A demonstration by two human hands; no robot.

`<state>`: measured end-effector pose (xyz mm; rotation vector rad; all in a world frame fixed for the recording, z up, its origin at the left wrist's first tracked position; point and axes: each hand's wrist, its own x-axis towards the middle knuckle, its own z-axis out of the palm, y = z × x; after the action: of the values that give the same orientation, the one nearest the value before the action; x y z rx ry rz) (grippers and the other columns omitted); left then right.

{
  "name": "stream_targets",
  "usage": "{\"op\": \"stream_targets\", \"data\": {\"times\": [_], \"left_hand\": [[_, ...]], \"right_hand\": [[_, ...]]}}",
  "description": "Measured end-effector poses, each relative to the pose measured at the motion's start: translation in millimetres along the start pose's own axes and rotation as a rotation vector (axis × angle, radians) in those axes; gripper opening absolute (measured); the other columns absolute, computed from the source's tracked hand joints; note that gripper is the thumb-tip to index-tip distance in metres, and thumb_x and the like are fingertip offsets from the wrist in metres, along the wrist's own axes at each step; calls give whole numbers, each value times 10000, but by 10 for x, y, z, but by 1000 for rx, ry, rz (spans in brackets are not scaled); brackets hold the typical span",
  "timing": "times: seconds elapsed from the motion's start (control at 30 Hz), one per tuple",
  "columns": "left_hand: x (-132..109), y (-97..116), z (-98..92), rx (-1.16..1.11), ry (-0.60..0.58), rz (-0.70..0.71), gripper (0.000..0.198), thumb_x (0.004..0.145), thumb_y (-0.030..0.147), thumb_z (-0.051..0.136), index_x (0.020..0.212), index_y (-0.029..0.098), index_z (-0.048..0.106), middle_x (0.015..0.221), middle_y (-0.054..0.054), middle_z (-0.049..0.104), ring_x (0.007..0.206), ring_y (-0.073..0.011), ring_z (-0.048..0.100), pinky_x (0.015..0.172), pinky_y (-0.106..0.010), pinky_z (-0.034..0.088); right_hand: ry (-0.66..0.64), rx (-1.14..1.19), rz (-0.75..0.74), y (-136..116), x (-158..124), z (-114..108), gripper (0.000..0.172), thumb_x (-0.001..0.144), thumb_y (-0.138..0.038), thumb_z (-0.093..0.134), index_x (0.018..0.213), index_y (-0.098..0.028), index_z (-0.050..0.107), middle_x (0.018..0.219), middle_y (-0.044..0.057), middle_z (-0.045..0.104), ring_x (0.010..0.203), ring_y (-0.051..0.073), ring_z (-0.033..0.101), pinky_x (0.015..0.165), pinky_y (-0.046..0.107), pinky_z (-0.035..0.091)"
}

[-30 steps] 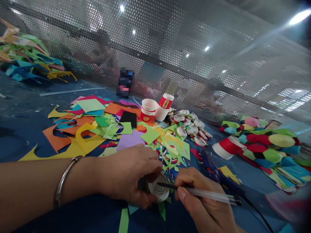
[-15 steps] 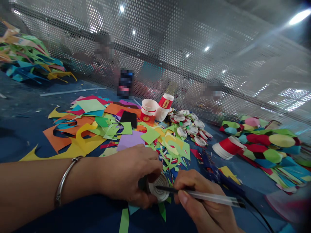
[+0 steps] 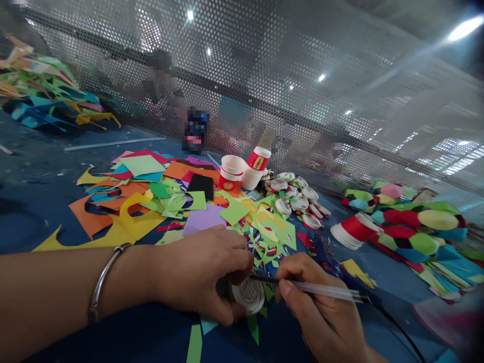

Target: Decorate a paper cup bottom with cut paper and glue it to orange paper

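Observation:
My left hand (image 3: 207, 272) grips a small white paper cup bottom (image 3: 249, 294) by its left edge, thumb below and fingers above. A drawn grid of crossing dark lines covers its round face. In my right hand (image 3: 317, 302) is a pen (image 3: 321, 290) with a clear barrel and a dark front end. Its tip points left at the upper edge of the round face; whether it touches I cannot tell. Around the cup bottom lie green paper scraps (image 3: 253, 327). Just beyond my hands are a purple sheet (image 3: 204, 218) and many small cut bits.
Paper cups (image 3: 231, 179) stand at the back, beside a heap of cut cup bottoms (image 3: 293, 194). To the right are a red-and-white cup stack (image 3: 355, 229) on its side, a blue glue gun (image 3: 333, 262) and colourful paper pieces (image 3: 419, 222). A perforated metal screen (image 3: 242, 80) rises behind.
The pen tip has moved up from the middle of the grid to the upper edge of the cup bottom, with my right hand shifting slightly upward. My left hand keeps its hold.

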<state>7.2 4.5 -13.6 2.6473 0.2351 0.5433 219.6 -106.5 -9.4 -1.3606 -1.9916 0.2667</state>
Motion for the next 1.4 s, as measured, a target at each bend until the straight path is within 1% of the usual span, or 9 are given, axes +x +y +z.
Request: {"op": "stream_targets", "data": {"times": [0.2, 0.43, 0.63, 0.77, 1.03, 1.2, 1.4], "left_hand": [[-3, 1, 6, -2, 17, 6, 314, 657, 316, 789, 857, 192, 581, 878, 3, 613, 825, -164, 568, 717, -294, 412], [11, 16, -37, 14, -31, -10, 321, 668, 348, 788, 844, 205, 562, 870, 2, 620, 816, -175, 563, 700, -300, 397], [17, 23, -63, 10, -58, -23, 311, 682, 362, 786, 844, 207, 571, 878, -7, 616, 829, -187, 565, 705, -302, 403], [14, 24, -56, 12, -50, -17, 313, 686, 354, 785, 851, 203, 566, 884, -2, 614, 826, -179, 561, 711, -302, 408], [6, 9, -12, 6, -8, -1, 301, 670, 319, 774, 854, 200, 568, 880, -2, 622, 831, -177, 567, 723, -297, 402], [6, 7, -15, 1, -15, 0, 292, 676, 322, 770, 850, 204, 567, 885, -10, 626, 841, -188, 572, 730, -303, 409], [9, 16, -5, -16, -2, 1, 287, 675, 299, 754, 875, 206, 571, 881, -11, 635, 827, -187, 574, 720, -301, 412]], "right_hand": [[-20, 1, -6, -20, -13, 7, 160, 954, -180, 443, 833, -230, 535, 665, -42, 536, 541, 110, 503, 523, 247, 374], [-75, -7, -45, -105, -8, 3, 152, 926, -154, 447, 824, -225, 535, 658, -36, 541, 564, 115, 513, 522, 247, 369], [-67, 30, -65, -142, -22, 12, 151, 904, -139, 450, 826, -227, 544, 673, -27, 555, 578, 126, 521, 531, 254, 383], [-51, 21, -57, -115, -28, -3, 152, 915, -147, 448, 830, -229, 543, 678, -31, 566, 565, 122, 523, 527, 252, 382], [-11, 43, 34, -6, -22, 25, 145, 970, -196, 455, 868, -230, 552, 691, -30, 545, 546, 122, 505, 524, 258, 391], [-5, 57, 25, -12, -4, 47, 144, 975, -199, 452, 864, -230, 539, 664, -36, 500, 562, 127, 491, 529, 257, 385], [-41, 61, 8, -45, 9, 38, 137, 973, -189, 442, 888, -231, 541, 673, -37, 514, 551, 122, 484, 531, 258, 384]]}}
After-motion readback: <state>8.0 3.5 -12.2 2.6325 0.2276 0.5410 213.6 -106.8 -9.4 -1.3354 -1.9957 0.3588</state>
